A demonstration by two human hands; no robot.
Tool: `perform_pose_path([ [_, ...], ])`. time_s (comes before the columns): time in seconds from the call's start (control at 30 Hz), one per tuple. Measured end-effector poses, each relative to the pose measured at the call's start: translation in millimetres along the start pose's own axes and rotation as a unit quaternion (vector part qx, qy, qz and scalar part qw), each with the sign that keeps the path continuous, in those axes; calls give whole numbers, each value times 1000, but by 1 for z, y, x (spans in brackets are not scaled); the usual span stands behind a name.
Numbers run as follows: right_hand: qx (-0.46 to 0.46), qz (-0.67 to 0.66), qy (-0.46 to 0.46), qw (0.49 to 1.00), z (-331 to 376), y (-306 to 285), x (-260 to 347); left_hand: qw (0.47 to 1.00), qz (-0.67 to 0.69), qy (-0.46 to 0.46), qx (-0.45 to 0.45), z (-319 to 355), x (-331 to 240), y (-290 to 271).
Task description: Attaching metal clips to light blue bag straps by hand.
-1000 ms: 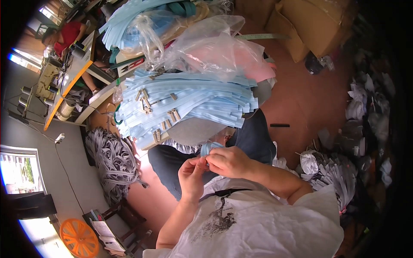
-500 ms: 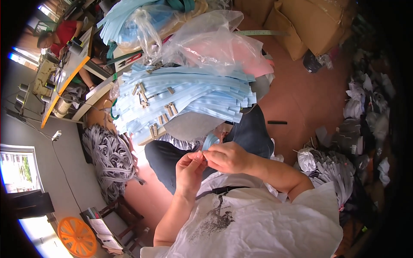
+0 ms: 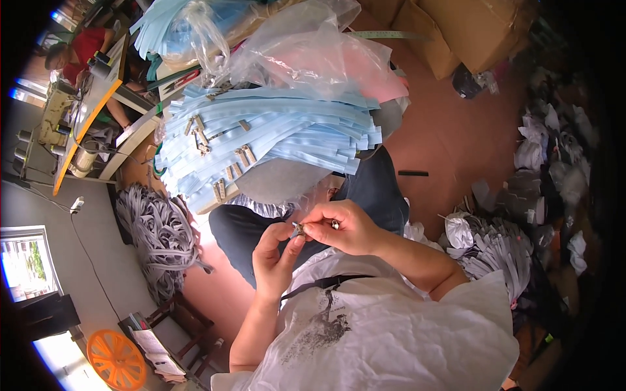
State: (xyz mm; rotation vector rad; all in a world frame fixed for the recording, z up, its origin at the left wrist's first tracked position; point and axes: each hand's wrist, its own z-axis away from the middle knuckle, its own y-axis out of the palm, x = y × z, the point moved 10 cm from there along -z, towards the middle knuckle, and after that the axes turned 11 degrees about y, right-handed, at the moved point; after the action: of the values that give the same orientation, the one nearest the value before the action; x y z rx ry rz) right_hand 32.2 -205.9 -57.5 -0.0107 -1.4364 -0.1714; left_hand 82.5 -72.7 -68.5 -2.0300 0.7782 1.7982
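My left hand (image 3: 272,260) and my right hand (image 3: 344,228) meet above my lap, fingertips pinched together. Between them is a small metal piece (image 3: 297,229), shaped somewhat like a zipper slider; the fingers cover most of it. A second shiny metal bit (image 3: 335,224) shows at the curled fingers of my right hand. Just beyond my knees lies a wide pile of light blue zipper strips (image 3: 280,117), with several small greyish metal pieces (image 3: 244,155) scattered on top.
Clear plastic bags (image 3: 293,52) and more blue strips lie behind the pile. Grey strips (image 3: 160,238) are heaped on the floor at left, others (image 3: 495,251) at right. Cardboard (image 3: 450,32) stands at the far right. A person in red (image 3: 88,49) sits at a sewing table (image 3: 91,130).
The light blue strip at my fingers is no longer visible there. Both hands have shifted slightly left, and metal pieces now show at the fingers. The whole view has shifted a little.
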Motion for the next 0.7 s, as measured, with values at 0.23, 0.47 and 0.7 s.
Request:
perform_pose_path([
  [0.23, 30, 26, 5, 999, 0, 4, 7, 997, 45, -47, 29, 4, 5, 7],
  [0.47, 2, -84, 52, 995, 1, 1, -6, 988, 121, -90, 17, 6, 6, 7],
  [0.7, 15, -424, 128, 896, -2, -13, -32, 986, 144, -82, -3, 8, 1, 4],
])
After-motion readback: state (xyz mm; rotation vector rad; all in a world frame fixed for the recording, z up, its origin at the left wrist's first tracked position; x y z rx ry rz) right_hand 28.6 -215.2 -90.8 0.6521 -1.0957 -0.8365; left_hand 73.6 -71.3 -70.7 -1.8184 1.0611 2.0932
